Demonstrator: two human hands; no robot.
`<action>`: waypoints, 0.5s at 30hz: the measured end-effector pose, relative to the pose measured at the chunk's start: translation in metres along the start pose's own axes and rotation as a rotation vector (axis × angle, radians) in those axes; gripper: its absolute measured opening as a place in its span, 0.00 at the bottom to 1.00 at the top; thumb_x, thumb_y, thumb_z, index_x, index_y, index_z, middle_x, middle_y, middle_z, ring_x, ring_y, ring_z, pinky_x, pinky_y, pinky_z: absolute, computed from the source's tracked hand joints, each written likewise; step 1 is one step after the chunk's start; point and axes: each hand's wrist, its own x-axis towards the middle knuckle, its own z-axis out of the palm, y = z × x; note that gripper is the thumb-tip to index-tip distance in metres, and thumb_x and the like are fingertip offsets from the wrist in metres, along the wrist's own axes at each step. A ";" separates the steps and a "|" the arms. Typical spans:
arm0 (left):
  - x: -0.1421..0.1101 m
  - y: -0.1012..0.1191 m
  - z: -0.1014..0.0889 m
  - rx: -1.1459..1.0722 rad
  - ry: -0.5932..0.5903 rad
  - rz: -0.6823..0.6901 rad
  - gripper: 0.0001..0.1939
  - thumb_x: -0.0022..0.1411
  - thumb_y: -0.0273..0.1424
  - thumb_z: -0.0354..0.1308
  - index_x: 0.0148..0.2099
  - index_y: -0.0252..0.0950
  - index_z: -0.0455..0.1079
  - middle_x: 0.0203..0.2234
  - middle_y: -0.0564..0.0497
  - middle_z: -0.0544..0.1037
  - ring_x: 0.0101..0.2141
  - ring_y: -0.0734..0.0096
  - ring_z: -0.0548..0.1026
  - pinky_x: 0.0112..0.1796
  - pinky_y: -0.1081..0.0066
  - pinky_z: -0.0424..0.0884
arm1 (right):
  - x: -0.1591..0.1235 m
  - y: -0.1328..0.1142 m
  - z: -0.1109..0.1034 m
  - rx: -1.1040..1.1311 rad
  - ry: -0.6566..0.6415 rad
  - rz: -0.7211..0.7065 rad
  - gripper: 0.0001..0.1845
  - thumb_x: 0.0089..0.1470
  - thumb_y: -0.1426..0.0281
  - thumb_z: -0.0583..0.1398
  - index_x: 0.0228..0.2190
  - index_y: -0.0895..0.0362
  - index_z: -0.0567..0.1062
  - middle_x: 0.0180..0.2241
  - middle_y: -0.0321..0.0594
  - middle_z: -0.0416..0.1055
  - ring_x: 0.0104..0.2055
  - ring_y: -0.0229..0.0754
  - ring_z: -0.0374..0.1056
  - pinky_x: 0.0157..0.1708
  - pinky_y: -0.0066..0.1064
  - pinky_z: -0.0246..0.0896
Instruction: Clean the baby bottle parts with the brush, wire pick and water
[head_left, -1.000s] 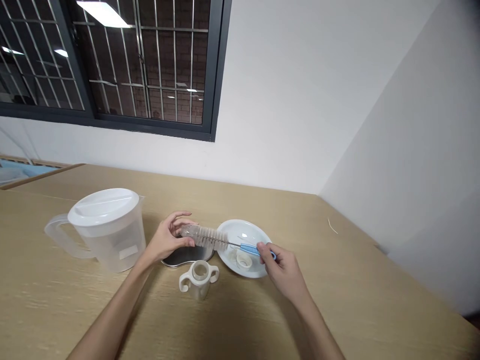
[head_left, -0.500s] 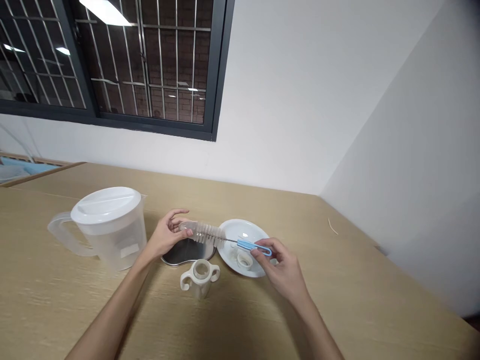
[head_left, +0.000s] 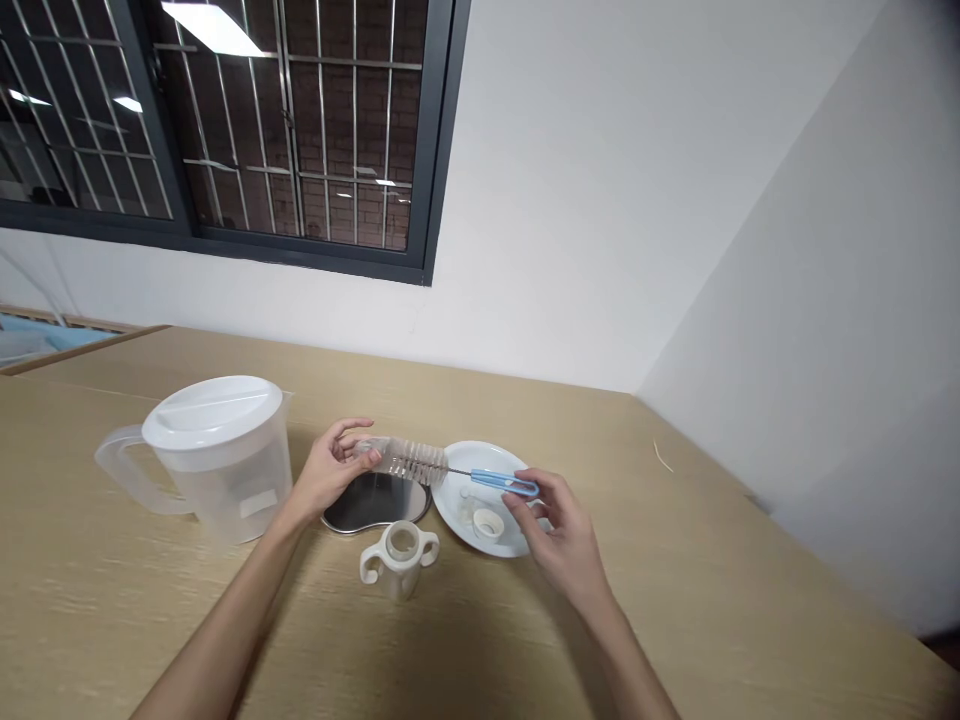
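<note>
A bottle brush (head_left: 424, 463) with pale bristles, a thin metal stem and a blue loop handle lies level across the space between my hands. My right hand (head_left: 559, 530) pinches the blue handle near its end. At the other end, my left hand (head_left: 337, 465) has thumb and fingers closed round the brush's head, its upper finger stretched out. A smooth translucent part shows there; I cannot tell whether it belongs to the brush. Below stands a cream two-handled bottle (head_left: 401, 560), upright and uncapped. Behind it is a white plate (head_left: 450, 515) holding a white ring (head_left: 488, 525) and small clear parts.
A translucent lidded pitcher (head_left: 225, 460) stands left of my left hand, its handle facing left. Under the brush lies a dark, shiny, curved metal tray (head_left: 367, 505). A thin pale strip (head_left: 662, 456) rests on the wooden table (head_left: 712, 580) at the right. Walls bound the back and right.
The brush and my right hand have shifted slightly to the left. More of the white ring on the plate shows. My left hand keeps its hold.
</note>
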 end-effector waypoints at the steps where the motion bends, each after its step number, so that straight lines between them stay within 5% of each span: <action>1: 0.000 0.000 0.000 0.002 0.000 -0.009 0.31 0.51 0.37 0.70 0.54 0.35 0.64 0.34 0.47 0.80 0.34 0.67 0.77 0.36 0.71 0.71 | 0.000 0.000 0.000 -0.003 0.015 -0.008 0.16 0.55 0.60 0.62 0.43 0.55 0.72 0.38 0.43 0.75 0.30 0.40 0.72 0.29 0.29 0.69; 5: -0.001 0.000 -0.001 0.016 0.004 -0.030 0.31 0.52 0.39 0.69 0.54 0.34 0.64 0.30 0.49 0.79 0.31 0.69 0.77 0.33 0.72 0.70 | -0.002 0.001 -0.002 -0.008 0.031 -0.001 0.15 0.54 0.59 0.63 0.39 0.56 0.76 0.31 0.40 0.76 0.26 0.39 0.71 0.27 0.29 0.68; 10: -0.001 -0.001 -0.001 -0.039 -0.082 -0.002 0.35 0.47 0.33 0.72 0.55 0.37 0.62 0.39 0.45 0.80 0.37 0.66 0.78 0.38 0.69 0.72 | -0.003 0.000 -0.005 -0.012 -0.007 0.053 0.17 0.58 0.56 0.59 0.28 0.57 0.74 0.16 0.33 0.66 0.18 0.36 0.63 0.16 0.25 0.56; 15: -0.001 -0.001 0.000 -0.058 -0.110 0.008 0.35 0.45 0.30 0.73 0.54 0.36 0.63 0.42 0.42 0.79 0.40 0.63 0.78 0.41 0.67 0.73 | 0.001 -0.001 -0.007 -0.038 -0.105 0.123 0.23 0.59 0.53 0.56 0.23 0.57 0.72 0.14 0.32 0.61 0.17 0.34 0.58 0.17 0.25 0.53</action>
